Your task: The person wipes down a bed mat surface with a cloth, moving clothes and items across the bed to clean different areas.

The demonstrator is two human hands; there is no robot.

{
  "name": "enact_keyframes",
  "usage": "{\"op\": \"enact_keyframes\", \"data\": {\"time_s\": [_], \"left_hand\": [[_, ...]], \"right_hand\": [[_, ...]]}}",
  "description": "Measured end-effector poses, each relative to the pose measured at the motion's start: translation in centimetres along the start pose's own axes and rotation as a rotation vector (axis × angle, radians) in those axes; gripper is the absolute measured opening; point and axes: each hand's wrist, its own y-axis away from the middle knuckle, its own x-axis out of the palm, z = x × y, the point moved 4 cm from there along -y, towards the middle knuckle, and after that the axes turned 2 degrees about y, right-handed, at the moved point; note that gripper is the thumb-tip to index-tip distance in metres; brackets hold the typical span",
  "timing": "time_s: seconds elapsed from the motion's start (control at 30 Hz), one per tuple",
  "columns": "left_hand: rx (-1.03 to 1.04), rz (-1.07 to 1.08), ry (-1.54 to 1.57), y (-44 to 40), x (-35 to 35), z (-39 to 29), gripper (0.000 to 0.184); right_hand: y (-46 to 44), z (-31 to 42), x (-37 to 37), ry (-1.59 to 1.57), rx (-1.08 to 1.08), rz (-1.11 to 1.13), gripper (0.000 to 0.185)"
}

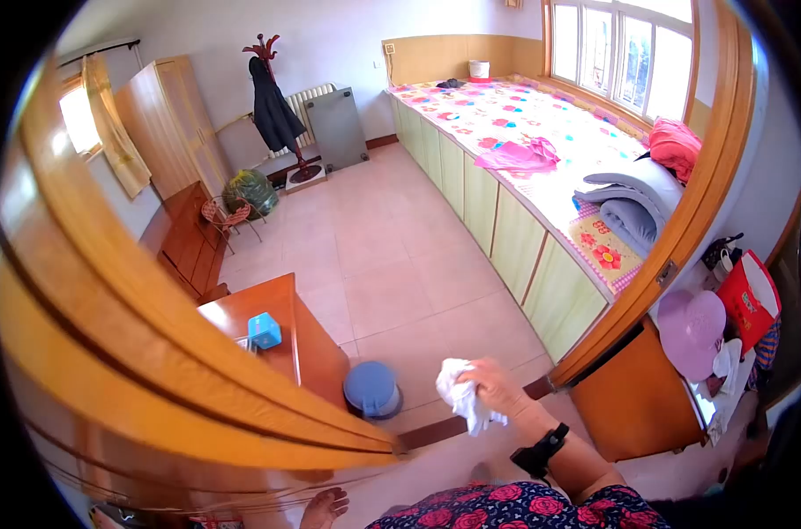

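My right hand (493,386) reaches forward in the lower middle, its fingers closed around a crumpled white cloth (460,397) that hangs down below them. A black band (542,450) circles that wrist. Low at the bottom edge is my left hand (325,509), holding nothing, its fingers loosely apart. It is near the lower edge of the wooden door (268,397). Beyond the cloth, on the floor to the left, stands a round bin with a blue-grey lid (371,388).
A wooden door frame (634,300) surrounds the doorway. Inside, a long raised bed platform (506,207) bears a pink cloth and folded bedding. A desk (317,344) with a blue box (264,331) stands left. Right of the doorway, a cabinet (639,397) has a hat (692,335) beside it.
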Motion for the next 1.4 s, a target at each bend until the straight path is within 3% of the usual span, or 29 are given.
{"op": "enact_keyframes", "data": {"time_s": [0.07,0.1,0.27,0.37,0.47,0.57,0.67,0.8,1.0,1.1,1.13,1.17,1.23,1.3,1.4], "left_hand": [[0.022,-0.029,-0.098,2.3,-0.9,-1.8,0.040],[-0.063,-0.028,-0.035,-0.8,7.7,4.4,0.039],[-0.094,-0.131,0.042,-5.4,10.4,6.6,0.031],[-0.153,-0.205,0.049,-9.4,12.7,7.5,0.030],[-0.189,-0.206,0.015,-15.8,14.7,6.5,0.030],[-0.214,-0.181,-0.040,-22.1,17.7,4.4,0.030],[-0.224,-0.134,-0.092,-28.3,21.0,2.0,0.029],[-0.230,-0.073,-0.143,-36.3,26.2,-0.8,0.029],[-0.233,-0.035,-0.203,-47.2,33.3,-4.5,0.028],[-0.214,-0.053,-0.222,-52.4,36.9,-7.3,0.028],[-0.209,-0.055,-0.228,-54.4,38.5,-8.8,0.028],[-0.208,-0.057,-0.234,-56.1,40.1,-9.8,0.028],[-0.199,-0.071,-0.251,-59.4,42.5,-11.9,0.027],[-0.201,-0.088,-0.258,-62.3,44.9,-13.4,0.027],[-0.194,-0.123,-0.272,-65.9,46.2,-14.7,0.027]], "right_hand": [[0.9,-1.9,0.9,-0.037,0.215,-0.053,0.033],[2.3,-10.0,-7.0,0.018,0.334,-0.073,0.033],[0.9,-23.5,-12.5,-0.173,0.769,-0.508,0.037],[1.8,-31.2,-14.3,-0.275,0.911,-0.673,0.042],[0.7,-38.5,-18.0,-0.280,0.856,-0.814,0.051],[2.5,-42.5,-23.3,0.282,0.972,-0.766,0.056],[2.1,-46.6,-27.4,0.461,0.990,-0.892,0.055],[4.0,-52.9,-30.4,0.684,1.085,-0.872,0.054],[6.7,-60.3,-31.5,0.574,1.186,-0.943,0.049],[-0.5,-60.4,-30.2,0.915,1.419,-0.600,0.035],[-0.2,-65.0,-29.0,1.008,0.928,-0.849,0.027],[-3.2,-65.0,-29.0,0.846,1.085,-0.614,0.028],[-7.2,-68.5,-26.6,0.577,1.229,-0.741,0.033],[-11.8,-71.2,-25.6,0.922,1.051,-0.536,0.037],[-18.2,-73.3,-23.6,0.748,0.928,-0.466,0.040]]}}
